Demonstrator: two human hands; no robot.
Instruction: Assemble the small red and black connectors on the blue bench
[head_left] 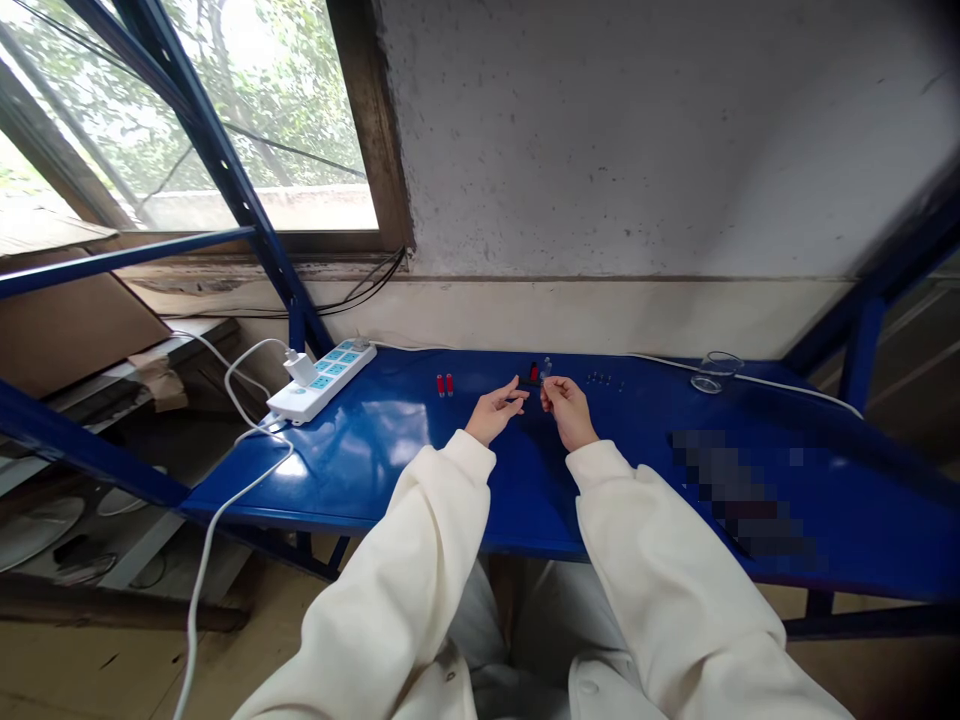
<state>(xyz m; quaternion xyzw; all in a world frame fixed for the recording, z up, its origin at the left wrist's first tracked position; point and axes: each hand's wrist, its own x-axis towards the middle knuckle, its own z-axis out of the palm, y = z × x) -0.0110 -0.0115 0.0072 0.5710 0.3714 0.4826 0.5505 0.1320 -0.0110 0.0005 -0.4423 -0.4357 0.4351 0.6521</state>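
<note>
Both arms in white sleeves reach over a blue metal table [390, 450]. My left hand [495, 410] has its fingers curled, thumb and forefinger pinched near a small dark part. My right hand [568, 408] is closed in a pinch on a small clear and dark part held just above the table. A small red and dark piece [534, 372] stands right behind the fingertips. Two small red parts [445, 385] lie to the left of my left hand. Several tiny dark parts [600, 379] lie in a row to the right of my right hand.
A white power strip [322, 380] with blue sockets and a white plug and cable lies at the table's back left. A clear glass dish [716, 371] sits at the back right beside a white cable. Blue frame struts, a window and a plaster wall stand behind.
</note>
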